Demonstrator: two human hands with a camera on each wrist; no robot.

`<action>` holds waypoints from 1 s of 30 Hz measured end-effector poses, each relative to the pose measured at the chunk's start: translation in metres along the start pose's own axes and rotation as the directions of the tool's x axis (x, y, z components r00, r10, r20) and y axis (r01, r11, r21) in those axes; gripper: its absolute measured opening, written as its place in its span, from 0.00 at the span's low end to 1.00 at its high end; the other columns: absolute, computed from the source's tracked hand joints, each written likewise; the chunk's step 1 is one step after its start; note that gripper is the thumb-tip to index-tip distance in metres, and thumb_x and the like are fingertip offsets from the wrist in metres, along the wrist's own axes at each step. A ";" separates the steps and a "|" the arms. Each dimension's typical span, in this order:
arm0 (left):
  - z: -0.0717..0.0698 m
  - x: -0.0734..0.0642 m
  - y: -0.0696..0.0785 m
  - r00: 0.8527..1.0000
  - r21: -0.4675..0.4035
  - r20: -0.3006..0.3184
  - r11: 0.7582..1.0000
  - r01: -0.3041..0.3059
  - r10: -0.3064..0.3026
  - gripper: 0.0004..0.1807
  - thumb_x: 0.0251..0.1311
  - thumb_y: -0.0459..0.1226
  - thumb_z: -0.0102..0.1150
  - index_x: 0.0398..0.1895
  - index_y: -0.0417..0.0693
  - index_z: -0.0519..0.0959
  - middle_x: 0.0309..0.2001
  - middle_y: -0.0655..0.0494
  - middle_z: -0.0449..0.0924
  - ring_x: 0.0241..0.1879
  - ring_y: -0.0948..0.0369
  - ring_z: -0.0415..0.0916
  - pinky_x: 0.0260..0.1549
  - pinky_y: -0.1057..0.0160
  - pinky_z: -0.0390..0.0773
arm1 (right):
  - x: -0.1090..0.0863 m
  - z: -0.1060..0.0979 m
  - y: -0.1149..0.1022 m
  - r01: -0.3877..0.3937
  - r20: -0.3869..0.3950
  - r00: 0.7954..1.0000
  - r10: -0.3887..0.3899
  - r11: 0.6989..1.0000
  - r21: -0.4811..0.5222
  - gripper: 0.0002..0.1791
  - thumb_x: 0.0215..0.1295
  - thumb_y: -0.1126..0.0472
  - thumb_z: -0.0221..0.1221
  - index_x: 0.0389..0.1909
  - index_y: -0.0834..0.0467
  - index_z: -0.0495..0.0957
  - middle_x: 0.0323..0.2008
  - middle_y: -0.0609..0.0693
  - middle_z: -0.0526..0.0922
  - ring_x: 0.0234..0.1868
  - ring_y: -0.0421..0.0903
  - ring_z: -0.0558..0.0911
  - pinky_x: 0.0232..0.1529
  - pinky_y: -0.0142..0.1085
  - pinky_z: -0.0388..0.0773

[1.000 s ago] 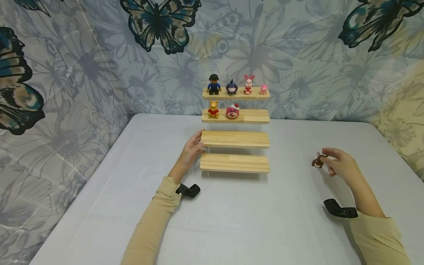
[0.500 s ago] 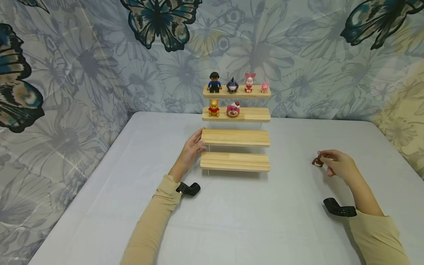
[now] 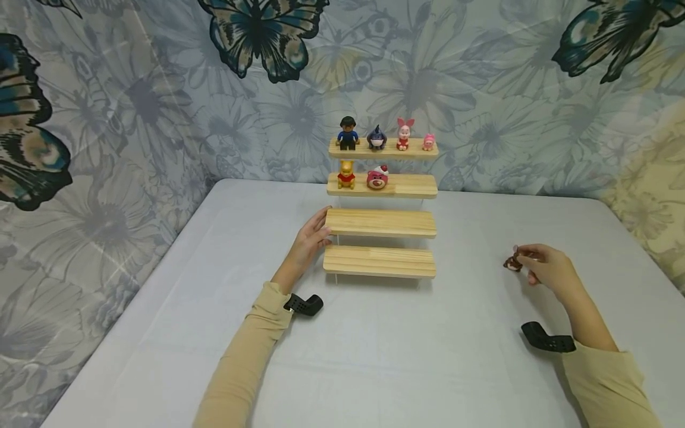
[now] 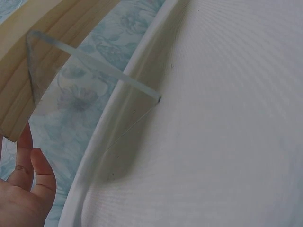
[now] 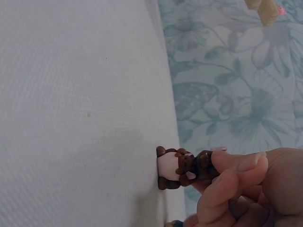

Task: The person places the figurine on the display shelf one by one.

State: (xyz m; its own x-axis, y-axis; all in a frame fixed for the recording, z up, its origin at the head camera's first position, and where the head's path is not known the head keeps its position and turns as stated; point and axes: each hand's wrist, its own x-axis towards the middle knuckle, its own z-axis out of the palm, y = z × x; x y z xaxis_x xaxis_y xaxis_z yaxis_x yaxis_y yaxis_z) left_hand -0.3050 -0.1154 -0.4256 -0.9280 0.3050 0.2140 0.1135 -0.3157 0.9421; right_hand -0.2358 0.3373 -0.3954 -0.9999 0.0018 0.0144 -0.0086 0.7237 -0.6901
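A four-tier wooden display stand (image 3: 380, 223) stands in the middle of the white table. My left hand (image 3: 307, 241) grips the left end of its second shelf from the bottom; in the left wrist view, fingers (image 4: 24, 156) reach up against the end of the wooden board (image 4: 52, 52). Off to the right, my right hand (image 3: 551, 267) pinches a small brown animal figurine (image 3: 512, 263) by its upper end. The right wrist view shows the figurine's pale belly (image 5: 168, 165), with its feet at the tabletop. Fingers hide part of it.
On the top shelf sit a black-haired toy figure (image 3: 348, 134), a blue-grey donkey (image 3: 377, 139), a pink piglet (image 3: 404, 135) and a tiny pink figure (image 3: 429, 142). Below them are a yellow bear (image 3: 346, 176) and a pink bear (image 3: 377, 178). A patterned backdrop (image 3: 257, 119) rises behind the table.
The head view has shifted slightly. My left hand keeps its place on the shelf end. The right hand stays at the figurine, its fingers slightly moved around it.
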 end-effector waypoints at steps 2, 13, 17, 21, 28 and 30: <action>0.000 0.000 0.000 1.000 0.004 0.000 1.000 -0.006 0.006 0.30 0.62 0.30 0.44 0.67 0.40 0.52 0.66 0.48 0.53 0.44 0.61 0.67 0.39 0.61 0.67 | -0.001 0.000 0.000 0.006 -0.010 1.000 -0.006 1.000 0.001 0.23 0.67 0.59 0.47 0.53 0.75 0.64 0.31 0.63 0.75 0.15 0.40 0.72 0.18 0.34 0.70; 0.000 0.000 0.001 1.000 0.003 0.011 1.000 -0.008 0.008 0.30 0.62 0.30 0.44 0.67 0.40 0.51 0.66 0.47 0.52 0.45 0.61 0.66 0.40 0.60 0.66 | 0.000 0.000 0.000 0.005 -0.062 0.998 0.001 0.996 0.092 0.23 0.66 0.59 0.49 0.53 0.74 0.65 0.25 0.44 0.75 0.13 0.40 0.71 0.16 0.33 0.70; -0.001 0.001 -0.001 1.000 0.014 0.004 1.000 -0.007 0.007 0.31 0.61 0.31 0.45 0.67 0.40 0.52 0.66 0.48 0.52 0.45 0.61 0.66 0.39 0.61 0.66 | 0.003 -0.001 0.006 0.016 -0.073 0.997 -0.003 0.983 0.184 0.23 0.65 0.56 0.51 0.52 0.72 0.66 0.25 0.37 0.74 0.14 0.39 0.70 0.16 0.30 0.69; 0.001 0.000 0.001 1.000 0.022 0.004 1.000 0.001 -0.001 0.30 0.61 0.30 0.43 0.68 0.39 0.50 0.66 0.47 0.51 0.45 0.61 0.66 0.40 0.59 0.66 | 0.014 0.002 0.032 0.020 -0.100 0.995 0.009 0.961 0.277 0.21 0.61 0.48 0.55 0.48 0.59 0.72 0.28 0.36 0.76 0.15 0.39 0.70 0.15 0.30 0.69; 0.012 -0.008 0.019 0.999 0.044 0.035 0.999 -0.001 -0.001 0.30 0.62 0.28 0.40 0.67 0.35 0.47 0.67 0.43 0.47 0.43 0.65 0.66 0.45 0.51 0.61 | 0.019 0.003 0.043 -0.001 -0.111 0.993 0.042 0.940 0.340 0.20 0.54 0.40 0.58 0.43 0.47 0.74 0.28 0.37 0.76 0.16 0.38 0.71 0.15 0.31 0.70; 0.011 -0.007 0.018 0.999 0.045 0.037 0.999 0.000 -0.002 0.30 0.62 0.28 0.40 0.67 0.35 0.47 0.67 0.43 0.47 0.42 0.66 0.67 0.44 0.52 0.62 | 0.019 0.003 0.042 -0.006 -0.109 0.993 0.048 0.933 0.360 0.19 0.54 0.41 0.58 0.43 0.46 0.74 0.28 0.38 0.77 0.16 0.38 0.71 0.15 0.31 0.70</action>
State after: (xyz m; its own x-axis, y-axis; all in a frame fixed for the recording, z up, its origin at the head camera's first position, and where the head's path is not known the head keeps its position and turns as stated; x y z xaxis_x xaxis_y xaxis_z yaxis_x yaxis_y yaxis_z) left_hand -0.2923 -0.1130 -0.4068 -0.9144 0.3386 0.2218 0.1293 -0.2750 0.9527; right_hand -0.2549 0.3655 -0.4268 -0.9920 0.1115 0.0597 -0.0065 0.4265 -0.9045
